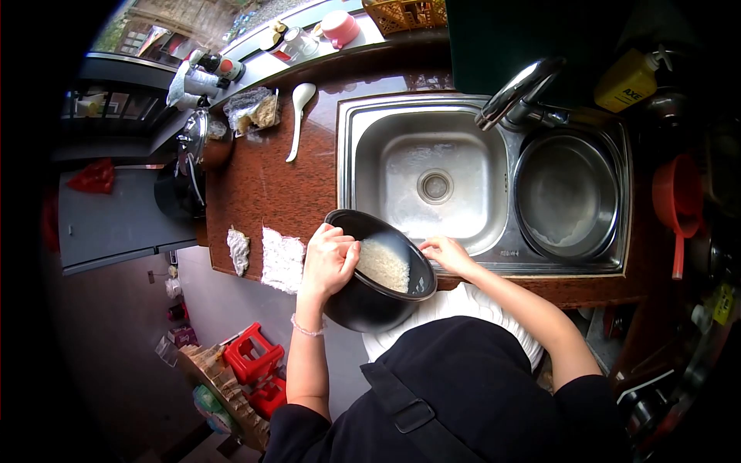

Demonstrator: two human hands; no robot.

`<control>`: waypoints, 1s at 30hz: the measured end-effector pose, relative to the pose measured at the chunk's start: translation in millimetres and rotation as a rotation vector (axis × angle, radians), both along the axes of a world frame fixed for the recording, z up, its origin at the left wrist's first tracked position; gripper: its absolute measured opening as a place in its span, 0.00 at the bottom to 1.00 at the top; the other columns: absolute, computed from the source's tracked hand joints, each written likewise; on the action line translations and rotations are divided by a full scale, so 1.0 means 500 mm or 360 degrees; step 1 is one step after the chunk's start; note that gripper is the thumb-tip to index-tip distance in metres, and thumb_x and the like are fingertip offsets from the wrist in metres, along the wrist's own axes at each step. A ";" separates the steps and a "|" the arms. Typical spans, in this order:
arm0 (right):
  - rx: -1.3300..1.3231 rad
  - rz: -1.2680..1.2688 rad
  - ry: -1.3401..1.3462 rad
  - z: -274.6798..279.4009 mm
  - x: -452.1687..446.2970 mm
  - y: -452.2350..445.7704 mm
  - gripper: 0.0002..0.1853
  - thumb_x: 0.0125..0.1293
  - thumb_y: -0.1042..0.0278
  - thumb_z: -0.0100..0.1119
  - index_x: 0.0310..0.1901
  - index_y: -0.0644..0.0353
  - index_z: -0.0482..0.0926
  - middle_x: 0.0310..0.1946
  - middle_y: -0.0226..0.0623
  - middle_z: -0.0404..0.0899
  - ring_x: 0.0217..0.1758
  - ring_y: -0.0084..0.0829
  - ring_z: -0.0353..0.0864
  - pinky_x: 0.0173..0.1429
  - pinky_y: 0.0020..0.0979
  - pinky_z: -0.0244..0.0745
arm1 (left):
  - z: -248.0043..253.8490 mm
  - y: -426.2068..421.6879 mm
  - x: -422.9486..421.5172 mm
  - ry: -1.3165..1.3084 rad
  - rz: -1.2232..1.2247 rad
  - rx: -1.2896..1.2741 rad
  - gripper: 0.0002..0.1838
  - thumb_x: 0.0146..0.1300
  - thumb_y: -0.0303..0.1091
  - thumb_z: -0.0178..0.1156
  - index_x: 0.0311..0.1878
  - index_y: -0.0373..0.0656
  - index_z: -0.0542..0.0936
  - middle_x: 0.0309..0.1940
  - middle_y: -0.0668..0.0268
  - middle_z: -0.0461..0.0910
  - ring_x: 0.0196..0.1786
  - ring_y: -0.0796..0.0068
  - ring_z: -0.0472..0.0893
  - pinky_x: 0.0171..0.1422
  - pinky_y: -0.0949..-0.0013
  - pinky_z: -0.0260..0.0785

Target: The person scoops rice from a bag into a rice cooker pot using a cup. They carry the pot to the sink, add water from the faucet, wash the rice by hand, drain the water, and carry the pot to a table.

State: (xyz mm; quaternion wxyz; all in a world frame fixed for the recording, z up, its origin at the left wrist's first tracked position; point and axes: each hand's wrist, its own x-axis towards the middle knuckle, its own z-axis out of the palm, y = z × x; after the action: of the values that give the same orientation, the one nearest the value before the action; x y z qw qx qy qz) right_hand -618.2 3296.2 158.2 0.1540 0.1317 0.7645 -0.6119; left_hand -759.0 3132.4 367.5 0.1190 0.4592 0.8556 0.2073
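At lower centre, the left hand [330,258] is clamping a tilted black rice-cooker pot [363,305] of rice [383,265] by the sink [346,174]; the right hand [449,254] is resting at its rim, grip unclear; this tilted hold is probably calling for steady support.

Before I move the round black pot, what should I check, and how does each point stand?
1. Left hand gripping the round black pot: ok.
2. Right hand touching its rim: cannot tell.
3. Pot level: not ok, tilted.
4. White rice grains inside the pot: ok.
5. Pot fully over the rectangular steel sink basin: not ok, at its near-left corner.
6. Curved chrome faucet off: ok, no stream visible.
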 end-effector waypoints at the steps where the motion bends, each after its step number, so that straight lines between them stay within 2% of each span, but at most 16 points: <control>1: -0.0024 0.0000 -0.0017 0.010 0.007 -0.001 0.14 0.56 0.62 0.55 0.41 0.58 0.80 0.40 0.45 0.78 0.47 0.40 0.76 0.51 0.35 0.69 | 0.001 0.002 0.001 0.0002 0.0005 0.0003 0.16 0.53 0.28 0.51 0.11 0.39 0.66 0.12 0.64 0.66 0.22 0.65 0.66 0.37 0.65 0.61; 7: -0.0023 -0.0054 -0.0048 0.009 0.017 -0.004 0.14 0.55 0.62 0.57 0.42 0.56 0.80 0.40 0.42 0.78 0.45 0.38 0.77 0.50 0.34 0.70 | 0.001 0.011 0.003 -0.0008 0.0006 -0.0025 0.14 0.53 0.32 0.48 0.14 0.38 0.68 0.12 0.62 0.64 0.23 0.63 0.64 0.35 0.64 0.59; 11: -0.0007 -0.0039 -0.0059 0.011 0.015 0.002 0.14 0.54 0.62 0.57 0.41 0.55 0.80 0.38 0.42 0.79 0.42 0.35 0.78 0.47 0.33 0.72 | -0.002 0.017 0.004 0.0001 -0.0010 -0.0029 0.15 0.53 0.31 0.49 0.13 0.38 0.66 0.12 0.62 0.64 0.22 0.64 0.64 0.34 0.64 0.59; 17: -0.0252 -0.0224 -0.0061 0.000 0.007 0.013 0.14 0.55 0.66 0.57 0.43 0.60 0.79 0.33 0.40 0.81 0.38 0.30 0.80 0.45 0.29 0.73 | -0.004 0.026 0.007 0.0060 -0.0014 -0.0008 0.15 0.53 0.29 0.49 0.11 0.39 0.65 0.12 0.63 0.65 0.22 0.65 0.64 0.35 0.65 0.60; 18: -0.0240 -0.0236 0.0076 -0.006 0.002 0.018 0.14 0.56 0.70 0.56 0.44 0.65 0.78 0.29 0.39 0.81 0.31 0.27 0.81 0.38 0.27 0.74 | -0.002 0.031 0.006 0.0083 -0.0024 -0.0038 0.15 0.53 0.29 0.50 0.11 0.40 0.67 0.12 0.65 0.67 0.22 0.66 0.65 0.36 0.66 0.60; 21: -0.0646 -0.0258 -0.0291 -0.010 -0.002 0.024 0.14 0.56 0.73 0.55 0.44 0.68 0.77 0.25 0.39 0.80 0.22 0.24 0.79 0.29 0.24 0.74 | -0.009 0.038 0.009 0.0131 -0.0069 -0.0028 0.16 0.53 0.28 0.50 0.10 0.41 0.68 0.12 0.66 0.69 0.22 0.67 0.66 0.37 0.66 0.61; 22: -0.0653 -0.0251 -0.0249 -0.007 -0.002 0.023 0.14 0.57 0.75 0.54 0.44 0.70 0.77 0.21 0.36 0.78 0.16 0.20 0.75 0.21 0.21 0.70 | -0.012 0.037 0.014 0.0141 -0.0082 -0.0014 0.16 0.53 0.28 0.50 0.10 0.41 0.68 0.12 0.66 0.69 0.21 0.67 0.66 0.37 0.66 0.61; 30: -0.0767 -0.0225 -0.0363 0.001 -0.006 0.014 0.13 0.56 0.75 0.54 0.44 0.71 0.77 0.19 0.34 0.77 0.13 0.18 0.71 0.20 0.21 0.67 | -0.010 0.028 0.020 0.0128 0.0056 -0.0009 0.16 0.54 0.29 0.50 0.10 0.41 0.68 0.12 0.66 0.70 0.21 0.67 0.67 0.36 0.66 0.61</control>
State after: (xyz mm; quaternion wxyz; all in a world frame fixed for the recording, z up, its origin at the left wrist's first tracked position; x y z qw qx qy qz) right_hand -621.2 3303.0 158.8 0.2230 0.2124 0.5635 -0.7666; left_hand -749.2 3146.2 362.6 0.0820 0.4517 0.8682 0.1882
